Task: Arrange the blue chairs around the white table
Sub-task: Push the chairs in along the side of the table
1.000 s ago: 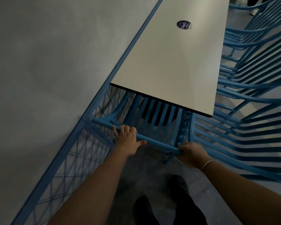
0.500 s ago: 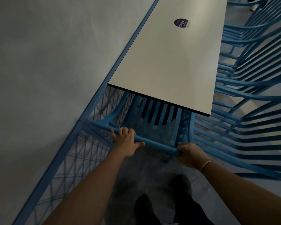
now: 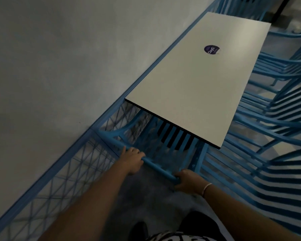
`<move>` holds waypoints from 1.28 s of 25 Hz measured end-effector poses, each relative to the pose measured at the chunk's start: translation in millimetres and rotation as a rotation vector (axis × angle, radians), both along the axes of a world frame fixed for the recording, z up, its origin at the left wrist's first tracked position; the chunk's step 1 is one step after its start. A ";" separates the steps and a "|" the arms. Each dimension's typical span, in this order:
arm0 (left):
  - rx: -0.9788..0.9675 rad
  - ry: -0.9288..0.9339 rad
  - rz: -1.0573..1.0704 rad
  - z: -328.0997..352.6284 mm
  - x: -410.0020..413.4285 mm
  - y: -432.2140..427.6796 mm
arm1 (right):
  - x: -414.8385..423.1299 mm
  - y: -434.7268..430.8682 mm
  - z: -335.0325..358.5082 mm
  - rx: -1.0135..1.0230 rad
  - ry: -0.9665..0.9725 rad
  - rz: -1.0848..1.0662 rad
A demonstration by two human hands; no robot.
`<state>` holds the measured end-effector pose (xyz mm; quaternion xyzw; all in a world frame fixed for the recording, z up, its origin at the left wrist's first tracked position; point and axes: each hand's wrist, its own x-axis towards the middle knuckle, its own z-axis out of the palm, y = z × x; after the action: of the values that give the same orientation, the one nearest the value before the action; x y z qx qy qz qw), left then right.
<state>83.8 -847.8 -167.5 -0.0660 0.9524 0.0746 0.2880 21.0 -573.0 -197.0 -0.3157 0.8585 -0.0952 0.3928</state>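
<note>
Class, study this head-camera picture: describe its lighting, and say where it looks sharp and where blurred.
Head view: dim overall, with the table top brightest and the floor by the feet in shadow. Head view: the chair slats beyond the left hand and right hand are smeared by blur, as is the mesh fence. Head view: the sticker is fairly sharp.

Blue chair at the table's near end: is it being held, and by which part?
Yes. Both hands hold the blue chair by its backrest's top rail: the left hand near its middle, the right hand at its right end.
</note>
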 end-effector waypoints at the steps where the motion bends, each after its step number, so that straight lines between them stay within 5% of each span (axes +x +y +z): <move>1: 0.017 0.009 0.006 0.8 1.2 13.1 | -6.1 6.1 4.2 -0.036 -0.050 0.031; 5: 0.058 0.044 0.127 -4.1 12.5 89.6 | -33.8 45.8 17.7 -0.121 -0.174 0.107; 13: 0.230 0.183 0.473 2.9 24.3 265.6 | -96.3 166.4 33.3 -0.126 -0.068 0.108; 24: 0.218 0.407 0.784 17.6 89.8 424.9 | -49.7 280.1 58.6 -0.236 -0.002 0.192; 32: 0.373 0.394 0.953 12.6 112.4 583.8 | -33.4 427.6 77.6 -0.208 0.065 0.322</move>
<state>196.2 -264.0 -154.9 -0.4227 0.8235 0.3755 0.0454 -12.4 -145.3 -119.4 -0.4906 0.7947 -0.1091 0.3403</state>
